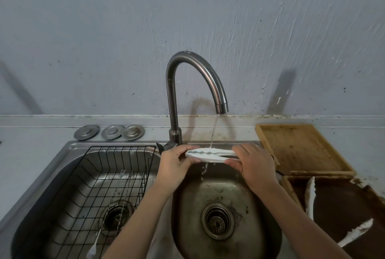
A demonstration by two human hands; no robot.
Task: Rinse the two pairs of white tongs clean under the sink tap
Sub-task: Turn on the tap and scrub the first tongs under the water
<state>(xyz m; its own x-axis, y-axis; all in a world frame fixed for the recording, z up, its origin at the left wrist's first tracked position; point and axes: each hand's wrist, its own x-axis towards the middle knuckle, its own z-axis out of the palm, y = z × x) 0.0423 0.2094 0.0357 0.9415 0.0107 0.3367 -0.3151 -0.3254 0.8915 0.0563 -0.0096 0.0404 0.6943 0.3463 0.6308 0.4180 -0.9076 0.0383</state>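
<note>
One pair of white tongs (210,155) lies level under the running stream from the curved steel tap (221,106), over the right sink basin (225,194). My left hand (175,161) pinches its scalloped left end. My right hand (253,162) grips its right end, fingers curled round it. Water runs off the tongs into the basin. A second pair of white tongs (310,196) lies spread open in the dark tray (341,204) at the right, one arm near the tray's left wall, the other arm toward the lower right.
A black wire rack (87,185) with a few metal utensils sits in the left basin. Three round metal drain covers (110,132) lie behind it. A wooden tray (300,148) leans at the back right. The grey wall stands close behind the tap.
</note>
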